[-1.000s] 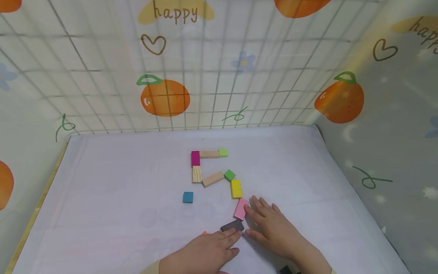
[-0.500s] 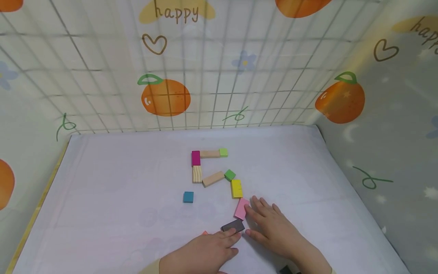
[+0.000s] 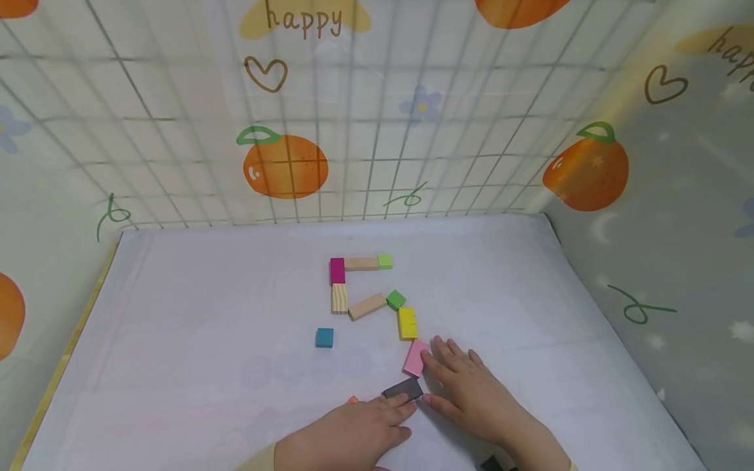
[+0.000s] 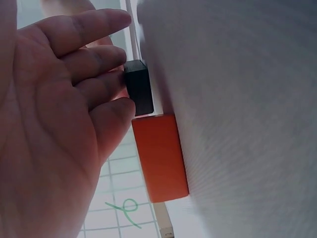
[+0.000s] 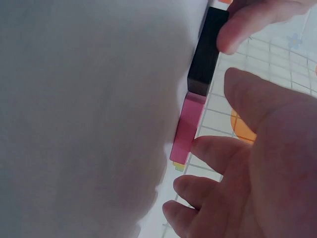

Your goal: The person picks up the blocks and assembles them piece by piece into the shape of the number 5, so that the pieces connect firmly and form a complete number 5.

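Note:
My left hand (image 3: 359, 425) lays its extended fingers on a black block (image 3: 403, 388), fingertips at its near side. In the left wrist view, an orange block (image 4: 161, 158) stands end to end with that black block, mostly hidden by the hand in the head view. My right hand (image 3: 471, 392) is spread on the other side, its index fingertip at the edge of a pink block (image 3: 415, 358). Its thumb points at the right end of the black block. The right wrist view has the black and pink blocks meeting at their ends.
A winding line of blocks runs on from the pink one: yellow (image 3: 407, 323), green (image 3: 396, 299), plain wood (image 3: 367, 306), striped wood (image 3: 339, 298), magenta (image 3: 337, 271), wood and light green (image 3: 385, 261). A blue block (image 3: 324, 337) lies apart. A dark object (image 3: 491, 464) sits under the right forearm.
The black block has slid slightly to the right under the left fingers, closer to the right thumb. The right hand and the pink block have stayed almost still.

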A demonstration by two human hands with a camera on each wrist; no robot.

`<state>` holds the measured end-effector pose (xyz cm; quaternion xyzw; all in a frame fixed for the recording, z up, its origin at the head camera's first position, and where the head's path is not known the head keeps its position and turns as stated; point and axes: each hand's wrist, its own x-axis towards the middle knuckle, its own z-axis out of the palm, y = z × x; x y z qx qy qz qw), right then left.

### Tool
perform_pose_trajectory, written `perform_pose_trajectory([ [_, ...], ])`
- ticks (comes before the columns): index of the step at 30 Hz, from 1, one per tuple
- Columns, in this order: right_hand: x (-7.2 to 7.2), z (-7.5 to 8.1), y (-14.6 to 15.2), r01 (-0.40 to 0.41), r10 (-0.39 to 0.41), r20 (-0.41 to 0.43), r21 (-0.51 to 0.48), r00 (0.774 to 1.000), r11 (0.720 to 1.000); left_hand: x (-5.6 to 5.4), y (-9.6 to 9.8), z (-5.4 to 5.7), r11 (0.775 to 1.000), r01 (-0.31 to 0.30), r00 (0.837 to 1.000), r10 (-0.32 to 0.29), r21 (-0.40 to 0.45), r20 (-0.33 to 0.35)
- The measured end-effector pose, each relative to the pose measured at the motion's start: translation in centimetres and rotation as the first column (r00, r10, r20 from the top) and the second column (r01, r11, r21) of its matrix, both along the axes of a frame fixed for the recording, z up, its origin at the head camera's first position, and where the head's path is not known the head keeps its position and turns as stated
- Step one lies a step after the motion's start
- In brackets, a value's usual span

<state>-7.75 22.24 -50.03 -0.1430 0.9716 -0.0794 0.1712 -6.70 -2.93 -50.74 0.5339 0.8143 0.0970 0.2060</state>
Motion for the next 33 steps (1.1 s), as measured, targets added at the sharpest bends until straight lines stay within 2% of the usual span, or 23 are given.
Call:
perform_pose_trajectory([
  [7, 0.2, 0.1, 0.2, -0.007, 0.007, -0.014, -0.005, 1.000, 1.000, 0.0, 0.1, 0.2, 1.000, 0.001, 1.000, -0.001, -0.013, -0.004],
  [12, 0.3, 0.3, 0.3, -0.005, 0.005, -0.018, -0.015, 1.000, 1.000, -0.1, -0.1, 0.6, 1.000, -0.026, 0.996, 0.027, 0.008, -0.088],
  [15, 0.4, 0.5, 0.4, 0.002, -0.002, -0.016, -0.034, 1.000, 0.999, -0.4, -0.7, 1.4, 0.995, -0.098, 0.984, 0.097, -0.004, -0.152],
  [18, 0.4, 0.6, 0.4, 0.013, -0.013, -0.008, -0.045, 1.000, 0.999, -0.8, -1.7, 2.5, 0.977, -0.204, 0.965, 0.191, -0.057, -0.181],
  [20, 0.3, 0.6, 0.5, 0.017, -0.017, -0.001, -0.046, 1.000, 0.999, -1.0, -2.5, 3.0, 0.961, -0.259, 0.954, 0.239, -0.096, -0.181],
  [22, 0.3, 0.6, 0.6, 0.020, -0.020, 0.007, -0.042, 1.000, 0.999, -1.0, -3.1, 3.3, 0.948, -0.289, 0.950, 0.267, -0.132, -0.162],
  [25, 0.2, 0.5, 0.6, 0.026, -0.026, 0.021, -0.037, 0.999, 0.999, -0.8, -3.8, 3.3, 0.942, -0.285, 0.957, 0.268, -0.176, -0.113],
  [28, 0.1, 0.5, 0.6, 0.032, -0.032, 0.024, -0.028, 0.999, 0.999, -0.2, -4.3, 2.9, 0.948, -0.243, 0.970, 0.232, -0.204, -0.075],
  [31, 0.1, 0.5, 0.7, 0.030, -0.030, 0.012, -0.024, 0.999, 0.999, 0.3, -4.7, 2.3, 0.958, -0.202, 0.979, 0.190, -0.203, -0.077],
  [33, 0.1, 0.5, 0.8, 0.025, -0.025, 0.003, -0.030, 1.000, 0.999, 0.6, -4.9, 2.0, 0.961, -0.196, 0.980, 0.185, -0.194, -0.071],
])
